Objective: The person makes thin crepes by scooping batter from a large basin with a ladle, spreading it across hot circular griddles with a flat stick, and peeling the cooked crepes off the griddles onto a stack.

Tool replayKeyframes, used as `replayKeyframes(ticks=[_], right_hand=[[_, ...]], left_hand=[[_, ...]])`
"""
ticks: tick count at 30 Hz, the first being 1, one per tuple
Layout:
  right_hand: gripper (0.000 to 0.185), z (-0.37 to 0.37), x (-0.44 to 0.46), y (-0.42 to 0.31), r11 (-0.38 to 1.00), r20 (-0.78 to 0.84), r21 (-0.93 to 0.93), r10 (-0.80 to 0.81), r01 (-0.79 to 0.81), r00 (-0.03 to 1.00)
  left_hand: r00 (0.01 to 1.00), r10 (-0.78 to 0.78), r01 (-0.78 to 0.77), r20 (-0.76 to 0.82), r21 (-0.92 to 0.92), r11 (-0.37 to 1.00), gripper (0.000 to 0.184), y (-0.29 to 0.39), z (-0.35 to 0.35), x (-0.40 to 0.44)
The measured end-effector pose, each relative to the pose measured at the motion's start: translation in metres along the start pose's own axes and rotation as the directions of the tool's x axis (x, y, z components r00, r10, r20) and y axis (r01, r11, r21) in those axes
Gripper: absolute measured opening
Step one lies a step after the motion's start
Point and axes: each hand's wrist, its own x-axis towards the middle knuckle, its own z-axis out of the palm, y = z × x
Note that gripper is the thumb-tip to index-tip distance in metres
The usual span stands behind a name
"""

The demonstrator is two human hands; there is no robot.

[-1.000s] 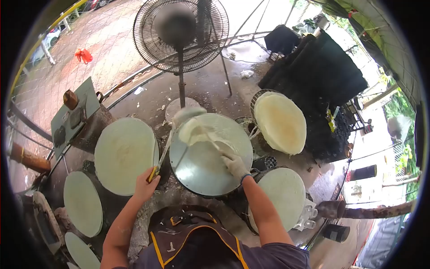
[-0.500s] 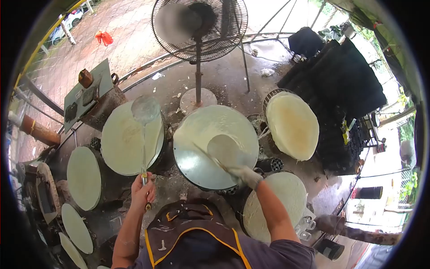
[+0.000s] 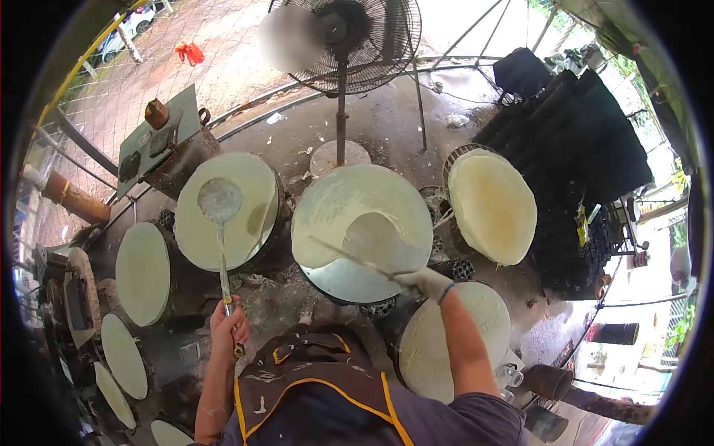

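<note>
Batter (image 3: 335, 197) coats the griddle's (image 3: 343, 281) far side, its near side bare; spreading seems in hand, and finishing calls for a low, level sweep. Left of the griddle, the left hand (image 3: 229, 327) grips a ladle (image 3: 219, 199), forearm pointing forward; at its near-right edge, the outstretched, gloved right hand (image 3: 422, 284) grips a thin spreader (image 3: 348, 256).

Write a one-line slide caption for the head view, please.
Head view: left hand holding a ladle; gloved right hand holding a long thin tool over a partly coated round plate.
</note>
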Motion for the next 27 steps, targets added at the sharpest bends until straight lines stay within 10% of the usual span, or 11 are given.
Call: replayKeyframes(ticks=[3,10,14,17,22,27], right_hand=[[0.031,-0.013,0.017,-0.012,0.966,-0.491,0.098,-0.163,0.241,0.856],[0.035,0.021,0.001,-0.011,0.983,-0.153,-0.184,-0.009,-0.02,0.988],[0.035,0.031,-0.02,0.021,0.917,-0.573,0.09,-0.271,0.388,0.773],[0.036,0.05,0.004,0.047,0.95,-0.491,-0.103,-0.307,0.295,0.815],[0.036,0.124,-0.029,0.073,0.964,-0.39,0.148,-0.148,0.221,0.909],[0.047,0.271,0.007,0.109,0.76,-0.686,0.394,-0.131,0.517,0.715]], left_hand=[[1.0,-0.026,0.025,-0.005,-0.056,0.998,0.023,-0.007,-0.001,-0.011],[0.985,-0.055,0.096,0.162,-0.257,0.962,0.025,-0.017,-0.011,-0.043],[0.967,-0.042,0.121,0.251,-0.307,0.944,0.027,-0.011,-0.024,-0.048],[0.961,-0.095,0.181,0.261,-0.328,0.927,0.03,-0.004,-0.036,-0.042],[0.896,-0.144,0.288,0.42,-0.302,0.909,0.031,0.008,-0.095,-0.032],[0.843,-0.21,0.355,0.495,-0.218,0.909,0.027,0.038,-0.174,-0.019]])
